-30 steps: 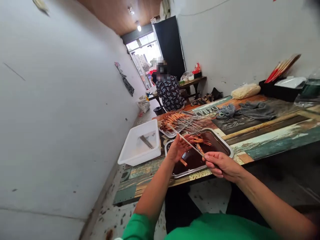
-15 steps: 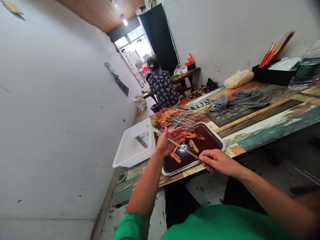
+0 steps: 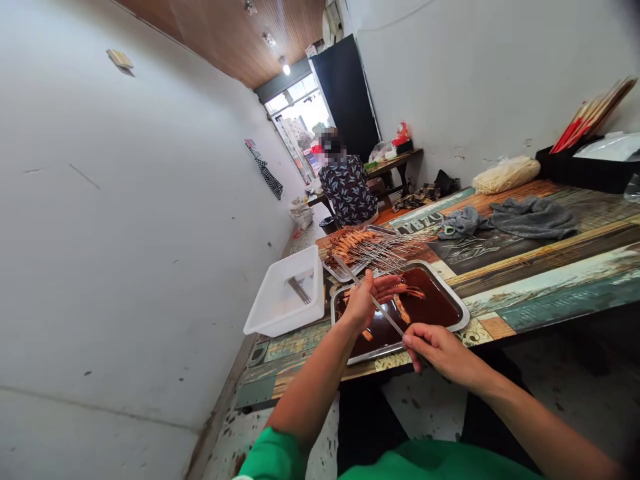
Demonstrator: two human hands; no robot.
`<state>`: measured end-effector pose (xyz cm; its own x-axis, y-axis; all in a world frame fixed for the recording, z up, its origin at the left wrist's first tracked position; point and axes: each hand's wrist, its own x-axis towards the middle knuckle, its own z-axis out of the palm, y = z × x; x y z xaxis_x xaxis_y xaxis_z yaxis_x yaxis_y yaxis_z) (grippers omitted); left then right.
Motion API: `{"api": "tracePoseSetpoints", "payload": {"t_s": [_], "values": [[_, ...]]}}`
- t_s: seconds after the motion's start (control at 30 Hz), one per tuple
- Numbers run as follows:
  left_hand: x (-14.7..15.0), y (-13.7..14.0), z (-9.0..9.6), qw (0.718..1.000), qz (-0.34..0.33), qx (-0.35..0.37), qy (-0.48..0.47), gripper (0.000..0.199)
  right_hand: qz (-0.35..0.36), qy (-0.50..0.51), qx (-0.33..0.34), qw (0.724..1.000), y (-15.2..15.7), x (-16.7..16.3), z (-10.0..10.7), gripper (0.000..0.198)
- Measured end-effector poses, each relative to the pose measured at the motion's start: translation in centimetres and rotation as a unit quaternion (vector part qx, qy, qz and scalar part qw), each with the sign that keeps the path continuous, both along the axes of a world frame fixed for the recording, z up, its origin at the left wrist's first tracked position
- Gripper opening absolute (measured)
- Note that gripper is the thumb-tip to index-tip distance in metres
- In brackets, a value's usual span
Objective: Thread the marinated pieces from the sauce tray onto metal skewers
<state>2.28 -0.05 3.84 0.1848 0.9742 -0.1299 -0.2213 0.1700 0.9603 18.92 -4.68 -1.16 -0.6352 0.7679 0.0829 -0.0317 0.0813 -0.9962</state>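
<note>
My right hand [image 3: 430, 350] is closed around the lower ends of a thin bundle of metal skewers [image 3: 388, 320], which slants up and to the left. My left hand [image 3: 367, 303] has its fingers stretched out, and the skewers lie across its palm. Beneath both hands is a metal tray [image 3: 464, 313] of dark red-brown liquid. Several orange-brown food pieces [image 3: 401, 310] lie in that liquid, partly hidden by my left hand. Behind the tray, loaded skewers [image 3: 353, 245] are heaped, their bare metal ends pointing right.
Left of the tray stands a white plastic bin [image 3: 283, 325] with loose metal skewers [image 3: 299, 291] inside. Grey cloths [image 3: 533, 217], a bagged pale bundle [image 3: 506, 175] and a black box [image 3: 565, 170] with red-wrapped sticks occupy the table's far side. A person [image 3: 349, 190] sits further back.
The view has shifted, so the scene sits lower and further right. My left palm has turned more edge-on, with its fingers still extended. My right hand keeps its grip on the skewers.
</note>
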Motion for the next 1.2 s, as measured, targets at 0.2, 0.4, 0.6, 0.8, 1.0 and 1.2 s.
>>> {"api": "tracePoseSetpoints", "payload": {"t_s": [0.2,0.4,0.6,0.8,1.0,1.2], "values": [[0.5,-0.6,0.7,0.999,-0.011,-0.028,0.013,0.063,-0.034,0.009,-0.030,0.999,0.0,-0.9,1.2,0.032],[-0.3,-0.8,1.2,0.998,0.062,0.021,0.024,0.047,-0.105,0.007,-0.043,0.994,0.9,-0.6,1.7,0.030],[-1.6,0.0,1.1,0.981,0.187,0.039,-0.027,0.039,-0.175,-0.018,-0.052,0.983,1.6,0.7,1.8,0.029],[-2.6,-0.2,1.1,0.982,0.180,-0.008,-0.060,0.030,-0.172,-0.091,-0.060,0.979,1.6,2.0,2.8,0.028],[-2.3,0.2,0.6,0.983,0.182,-0.019,-0.035,0.024,-0.165,-0.107,-0.090,0.976,1.7,2.1,3.3,0.031],[0.7,2.4,1.5,0.987,0.158,-0.014,-0.018,0.027,-0.175,-0.115,-0.067,0.976,2.5,2.9,3.4,0.025]]}}
